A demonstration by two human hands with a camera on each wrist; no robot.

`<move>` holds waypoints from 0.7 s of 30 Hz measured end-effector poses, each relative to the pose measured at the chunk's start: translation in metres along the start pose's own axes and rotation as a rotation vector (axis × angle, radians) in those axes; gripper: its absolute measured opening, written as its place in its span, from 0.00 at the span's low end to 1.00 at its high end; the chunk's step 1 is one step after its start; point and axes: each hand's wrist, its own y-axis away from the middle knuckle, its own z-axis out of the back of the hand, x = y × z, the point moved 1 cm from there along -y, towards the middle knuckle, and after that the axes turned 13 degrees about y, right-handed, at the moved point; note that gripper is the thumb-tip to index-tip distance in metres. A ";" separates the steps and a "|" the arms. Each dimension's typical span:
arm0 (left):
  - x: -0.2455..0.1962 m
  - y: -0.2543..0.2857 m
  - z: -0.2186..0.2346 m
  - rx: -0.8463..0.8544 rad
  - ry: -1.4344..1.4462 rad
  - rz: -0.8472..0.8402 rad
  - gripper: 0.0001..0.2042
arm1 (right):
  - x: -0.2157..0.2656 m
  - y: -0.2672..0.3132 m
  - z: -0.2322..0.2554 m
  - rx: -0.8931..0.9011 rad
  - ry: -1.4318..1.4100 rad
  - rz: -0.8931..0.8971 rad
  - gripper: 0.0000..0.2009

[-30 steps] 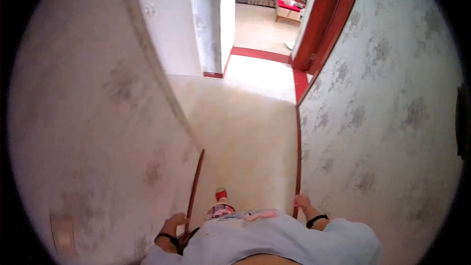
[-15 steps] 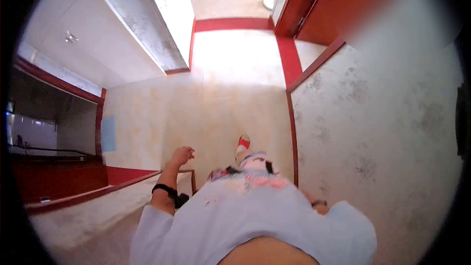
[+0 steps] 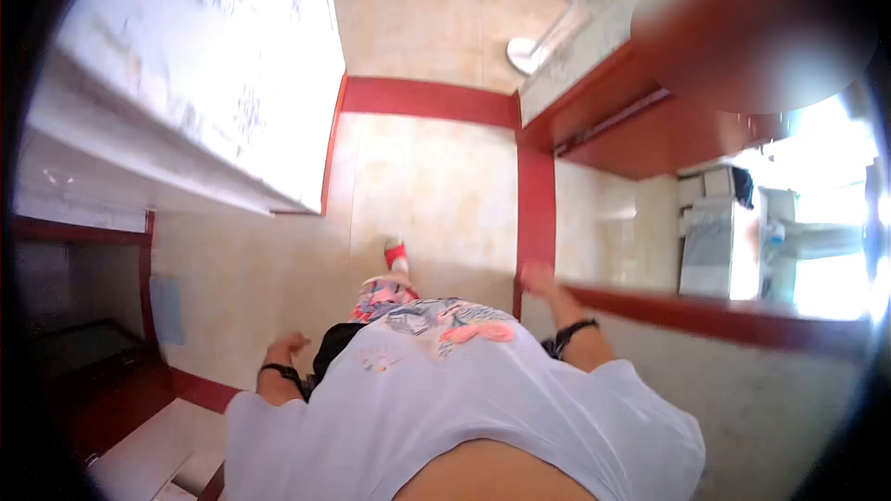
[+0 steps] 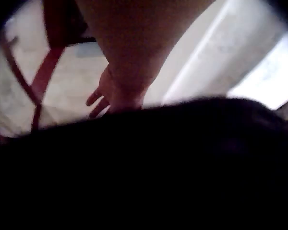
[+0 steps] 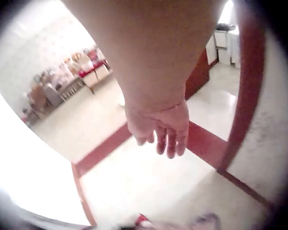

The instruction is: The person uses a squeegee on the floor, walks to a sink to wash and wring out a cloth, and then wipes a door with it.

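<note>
In the head view we look down on a person in a white shirt [image 3: 445,399] with a printed front, standing in a passage. The left hand [image 3: 286,349] lies just beside a black object [image 3: 334,349] at the shirt's edge; we cannot tell what that object is. In the left wrist view we see two fingers extended and parted, so we read this grip as wide, its remaining digits partly hidden by the dark foreground. The right hand [image 3: 541,280], blurred in the head view, is on the other side of the shirt, near a red floor strip [image 3: 535,213]. In the right wrist view we see its fingers straight and slightly apart; the grip is wide and empty. Each arm bears a black band. Ahead of the shirt we note a red shoe [image 3: 396,252] on the pale tiled floor [image 3: 427,176], with a red cross strip [image 3: 427,100] beyond it. We find a red-brown door [image 3: 640,139] to the right and a light blue mat [image 3: 168,311] to the left.
</note>
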 end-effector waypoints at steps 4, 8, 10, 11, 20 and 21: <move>-0.262 -0.059 0.206 -0.394 0.084 -0.491 0.16 | -0.021 0.034 -0.010 0.268 -0.805 -0.160 0.15; -0.463 -0.140 0.342 -0.410 0.333 -0.807 0.13 | -0.063 -0.010 0.022 0.316 -1.030 -0.335 0.13; -0.510 -0.195 0.390 -0.446 0.155 -0.818 0.13 | -0.090 -0.070 0.063 0.295 -0.988 -0.310 0.12; -0.533 -0.232 0.411 -0.489 0.074 -0.831 0.13 | -0.106 -0.111 0.090 0.249 -0.948 -0.282 0.12; -0.474 -0.404 0.514 -0.253 -0.101 -0.381 0.23 | -0.321 -0.598 0.559 -0.592 -0.814 0.057 0.08; -0.514 -0.367 0.535 -0.368 0.141 -0.163 0.25 | -0.338 -0.624 0.628 -0.603 -0.922 0.113 0.11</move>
